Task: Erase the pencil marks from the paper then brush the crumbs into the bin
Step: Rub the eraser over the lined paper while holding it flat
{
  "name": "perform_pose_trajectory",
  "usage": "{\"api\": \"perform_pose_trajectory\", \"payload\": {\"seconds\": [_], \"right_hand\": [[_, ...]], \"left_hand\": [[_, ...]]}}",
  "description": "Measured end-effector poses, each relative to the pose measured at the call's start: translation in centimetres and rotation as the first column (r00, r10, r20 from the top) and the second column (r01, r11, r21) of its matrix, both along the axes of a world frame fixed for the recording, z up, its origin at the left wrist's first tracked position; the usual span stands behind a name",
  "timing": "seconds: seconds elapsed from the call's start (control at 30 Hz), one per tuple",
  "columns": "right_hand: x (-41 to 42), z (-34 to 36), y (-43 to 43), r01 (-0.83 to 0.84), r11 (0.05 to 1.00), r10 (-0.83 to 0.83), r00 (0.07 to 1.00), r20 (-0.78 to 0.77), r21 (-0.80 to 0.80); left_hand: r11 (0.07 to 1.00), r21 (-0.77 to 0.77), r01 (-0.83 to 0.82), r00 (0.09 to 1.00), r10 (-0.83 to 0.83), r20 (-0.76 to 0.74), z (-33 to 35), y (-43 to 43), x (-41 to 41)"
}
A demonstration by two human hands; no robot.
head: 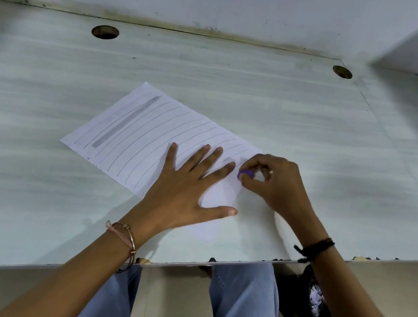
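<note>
Currently, head view: paper (131, 151) lies skewed mid-desk (318, 126), toward the near edge, pencil lines (125, 122) across it. Left hand (187, 182) flat on the paper's near part, fingers spread straight. Right hand (275, 186) pinches a purple eraser (244, 174) against the paper's right corner. Black bin (291, 302) sits below the desk's near edge, right side

L wrist: pink cord (120, 232) + rose-gold bangle (133, 246); R wrist: black thread band (318, 245); blue jeans (242, 302).

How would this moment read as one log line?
step: erasing | left hand: flat on paper | right hand: pinching purple eraser | pencil lines: mostly present
</note>
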State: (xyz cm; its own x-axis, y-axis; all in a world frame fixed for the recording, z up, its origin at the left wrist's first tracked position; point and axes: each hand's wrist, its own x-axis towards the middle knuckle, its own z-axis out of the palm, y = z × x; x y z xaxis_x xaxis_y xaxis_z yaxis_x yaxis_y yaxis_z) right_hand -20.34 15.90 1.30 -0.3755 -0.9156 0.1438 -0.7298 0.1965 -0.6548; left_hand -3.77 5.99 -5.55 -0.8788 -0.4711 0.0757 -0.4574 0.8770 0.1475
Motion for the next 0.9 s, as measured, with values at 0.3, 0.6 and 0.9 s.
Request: {"api": "perform_pose_trajectory", "payload": {"seconds": [0.3, 0.6, 0.9], "right_hand": [[-0.1, 0.2, -0.2, -0.009, 1.0, 0.009, 1.0, -0.015, 0.002], [-0.6, 0.1, -0.6, 0.01, 1.0, -0.01, 1.0, -0.005, 0.024], [-0.4, -0.3, -0.5, -0.015, 1.0, 0.015, 1.0, -0.004, 0.027]], "left_hand": [[1.0, 0.005, 0.001, 1.0, -0.001, -0.005, 0.1, 0.0, 0.0], [1.0, 0.017, -0.001, 1.0, 0.001, 0.007, 0.2, 0.0, 0.0], [1.0, 0.022, -0.001, 1.0, 0.001, 0.01, 0.2, -0.1, -0.1]]}}
